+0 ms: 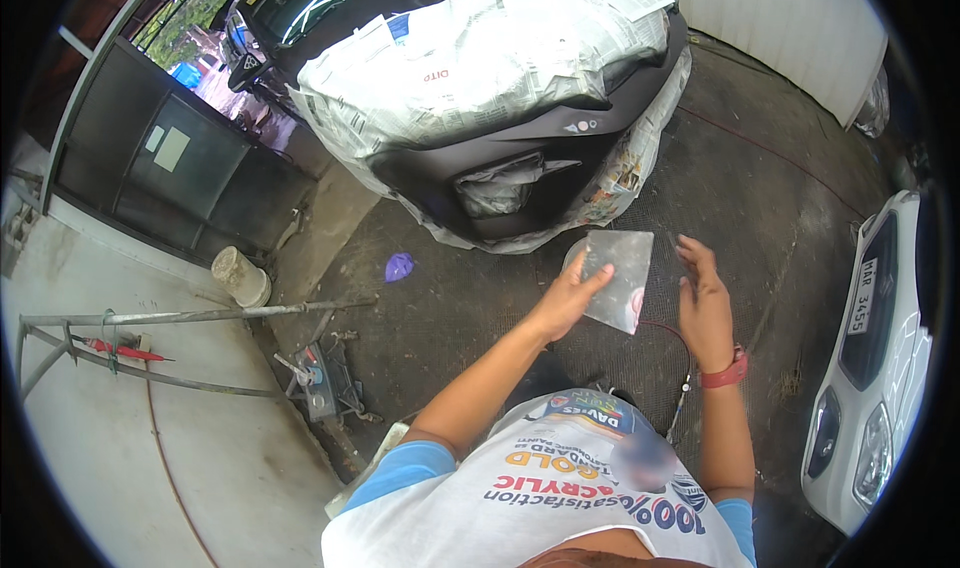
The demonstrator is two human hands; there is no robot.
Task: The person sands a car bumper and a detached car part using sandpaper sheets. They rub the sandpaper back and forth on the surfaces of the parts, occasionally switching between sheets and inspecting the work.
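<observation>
Shirt [540, 483], hands [570, 298] [706, 308], sheet [625, 273] with right edge free

Single view: head cam, L one of pair, worn up top, looking steeply down & fwd, upright. Wide fisheye, dark round rim, edges bent. Shirt [560, 478] v. close, btm ctr; L hand [572, 300] & R hand [707, 313] approx arm's reach; dark car [480, 143] farther, top; white car [845, 393] far R.
</observation>
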